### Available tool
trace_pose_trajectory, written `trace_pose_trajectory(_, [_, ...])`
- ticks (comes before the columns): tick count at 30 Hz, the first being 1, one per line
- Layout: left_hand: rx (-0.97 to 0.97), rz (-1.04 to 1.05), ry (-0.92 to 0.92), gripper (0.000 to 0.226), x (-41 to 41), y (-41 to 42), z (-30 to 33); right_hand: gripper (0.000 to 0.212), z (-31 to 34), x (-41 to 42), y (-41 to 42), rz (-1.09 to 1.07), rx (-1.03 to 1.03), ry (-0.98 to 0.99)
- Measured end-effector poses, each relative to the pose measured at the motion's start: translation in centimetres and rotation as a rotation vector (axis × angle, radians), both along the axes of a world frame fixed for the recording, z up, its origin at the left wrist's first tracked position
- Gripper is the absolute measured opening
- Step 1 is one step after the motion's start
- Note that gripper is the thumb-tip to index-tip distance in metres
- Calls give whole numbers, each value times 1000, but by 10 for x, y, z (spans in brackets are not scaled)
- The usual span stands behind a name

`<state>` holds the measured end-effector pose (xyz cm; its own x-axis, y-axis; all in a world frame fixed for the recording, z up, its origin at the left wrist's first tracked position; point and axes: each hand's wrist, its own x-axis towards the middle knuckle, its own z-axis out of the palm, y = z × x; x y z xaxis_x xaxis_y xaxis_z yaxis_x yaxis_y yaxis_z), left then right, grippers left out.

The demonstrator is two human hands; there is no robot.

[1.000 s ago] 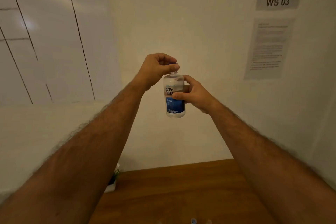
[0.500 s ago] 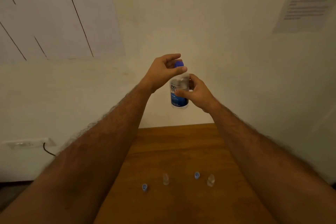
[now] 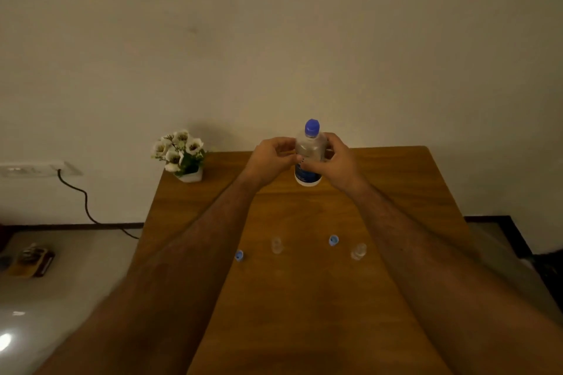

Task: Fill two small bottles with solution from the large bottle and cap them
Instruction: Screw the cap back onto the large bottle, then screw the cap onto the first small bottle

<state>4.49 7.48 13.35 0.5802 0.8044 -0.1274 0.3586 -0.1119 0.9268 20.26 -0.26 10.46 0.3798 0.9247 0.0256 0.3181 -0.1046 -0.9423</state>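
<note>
Both hands, right hand (image 3: 335,161) wrapped around the large bottle (image 3: 308,158) above the table's (image 3: 396,192) far end and left hand (image 3: 274,158) seemingly pinching its side, still face uncapping the blue cap (image 3: 312,126) before filling two small bottles (image 3: 276,245) nearer.

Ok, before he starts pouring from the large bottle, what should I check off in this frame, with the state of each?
1. Large bottle held: ok, right hand wraps its body.
2. Left hand role: cannot tell, it sits beside the bottle, contact unclear.
3. Large bottle open: not ok, blue cap is on.
4. Small bottles uncapped and upright: ok, left small bottle and right small bottle stand open on the table.
5. Small caps within reach: ok, left small cap and right small cap lie beside them.
6. Small bottles empty: cannot tell, too small.
</note>
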Motion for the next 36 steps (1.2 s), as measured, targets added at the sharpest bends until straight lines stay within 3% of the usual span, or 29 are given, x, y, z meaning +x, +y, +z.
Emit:
trace_pose_trajectory(8, [-119, 91, 22, 52, -1, 5, -93, 76, -94, 0, 16, 41, -95, 35])
trace_pose_trajectory(14, [-134, 131, 35, 51, -3, 4, -128, 76, -135, -6, 22, 39, -122, 61])
trace_pose_trajectory(30, [-145, 148, 26, 53, -3, 7, -155, 79, -154, -10, 25, 40, -176, 26])
trace_pose_trajectory(36, [-115, 158, 118, 48, -5, 3, -156, 105, -147, 0, 21, 124, -293, -2])
